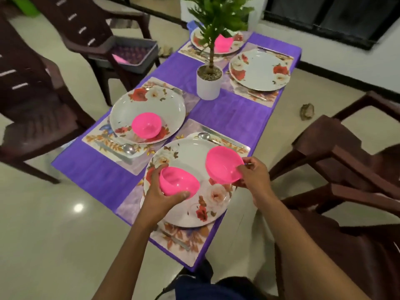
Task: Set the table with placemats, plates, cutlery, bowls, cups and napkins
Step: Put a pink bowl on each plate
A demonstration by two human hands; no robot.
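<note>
My left hand (161, 194) grips a pink bowl (180, 180) over the nearest floral plate (188, 211). My right hand (254, 175) holds a second pink bowl (223, 164) by its rim, tilted, above the same plate's right side. That plate lies on a floral placemat (181, 239), with a spoon (204, 136) and knife (225, 137) beyond it. The left plate (149, 105) carries a pink bowl (146, 125). The far left plate (197, 40) has another pink bowl (223, 43). The far right plate (258, 70) has no bowl.
A potted plant in a white pot (208, 84) stands mid-table on the purple cloth (229, 113). Dark brown chairs (350, 152) surround the table. A grey tray (135, 54) sits on the chair at the back left. A spoon (129, 148) lies by the left plate.
</note>
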